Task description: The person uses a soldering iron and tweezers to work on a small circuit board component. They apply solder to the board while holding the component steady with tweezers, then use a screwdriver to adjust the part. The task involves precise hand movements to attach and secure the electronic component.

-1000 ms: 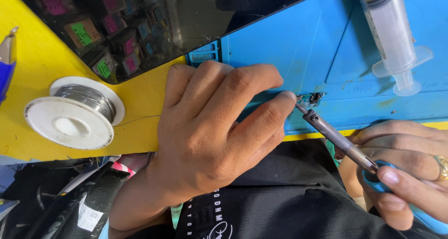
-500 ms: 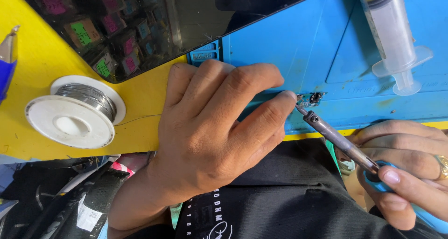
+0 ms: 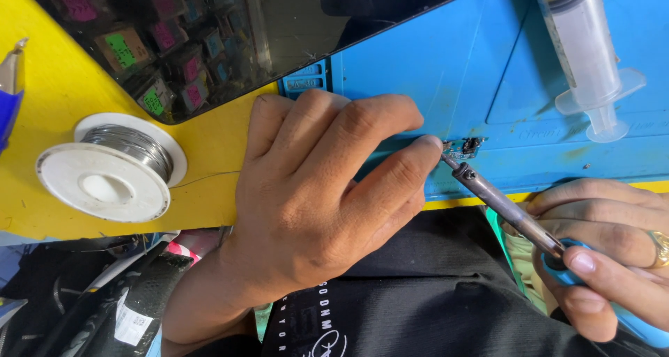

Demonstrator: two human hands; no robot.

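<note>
My left hand (image 3: 320, 197) lies palm down on the blue work mat (image 3: 418, 71), its fingertip pressed beside a tiny circuit board (image 3: 465, 147). A thin solder wire runs under this hand; whether the fingers pinch it is hidden. My right hand (image 3: 606, 252) grips the blue handle of a soldering iron (image 3: 502, 207). The iron's metal tip touches the small board right at my left fingertip.
A white spool of solder wire (image 3: 108, 169) rests on the yellow bench (image 3: 42, 113) at left. A clear syringe (image 3: 582, 50) lies on the mat at top right. A dark glossy panel (image 3: 230, 29) covers the top. A blue-handled tool (image 3: 10, 85) pokes in at far left.
</note>
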